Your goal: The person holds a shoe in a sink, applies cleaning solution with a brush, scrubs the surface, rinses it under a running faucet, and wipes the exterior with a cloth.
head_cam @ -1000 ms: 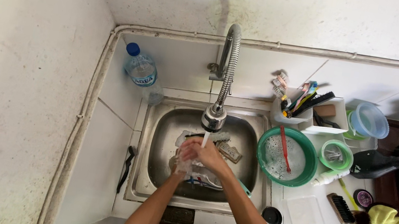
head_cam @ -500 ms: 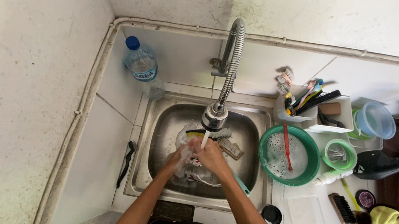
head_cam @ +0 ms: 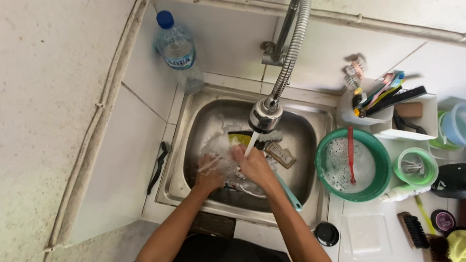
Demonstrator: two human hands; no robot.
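Both hands, left (head_cam: pixel 210 174) and right (head_cam: pixel 252 164), curl around a soapy dish (head_cam: pixel 232 174) under the faucet (head_cam: pixel 265 116).

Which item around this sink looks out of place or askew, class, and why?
A dark utensil lies on the narrow ledge left of the sink, apart from the other tools crowded in the white holder on the right. Nothing looks spilled or broken; both hands are under the running tap.

Clear water bottle (head_cam: pixel 176 50) (blue cap), blue label, left of sink (head_cam: pixel 181 141)
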